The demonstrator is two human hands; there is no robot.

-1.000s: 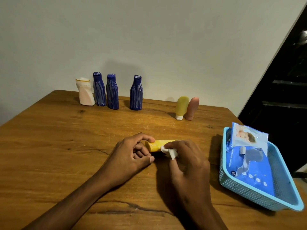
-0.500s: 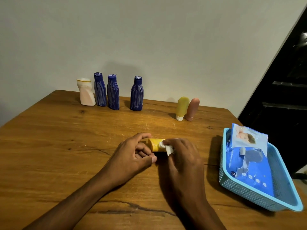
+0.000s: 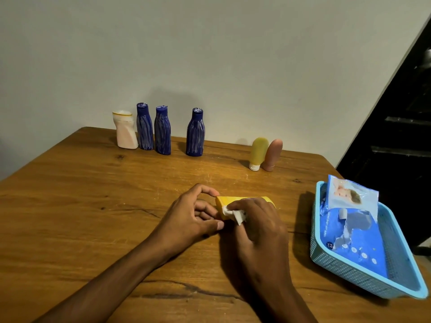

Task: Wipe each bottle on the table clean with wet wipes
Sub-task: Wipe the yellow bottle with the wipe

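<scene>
Yellow bottle (image 3: 224, 201) lies on its side mid-table (image 3: 70, 206), your left hand (image 3: 186, 220) pinching its near end while your right hand (image 3: 258, 220), fingers clamped on the wet wipe (image 3: 233, 212), has slid back toward that end since a second ago, so you're mid-wipe.

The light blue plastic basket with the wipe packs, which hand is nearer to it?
The right hand. It lies over the yellow bottle, pressing a white wipe on it, with bare table before the light blue plastic basket. The left hand grips the bottle's far end.
</scene>
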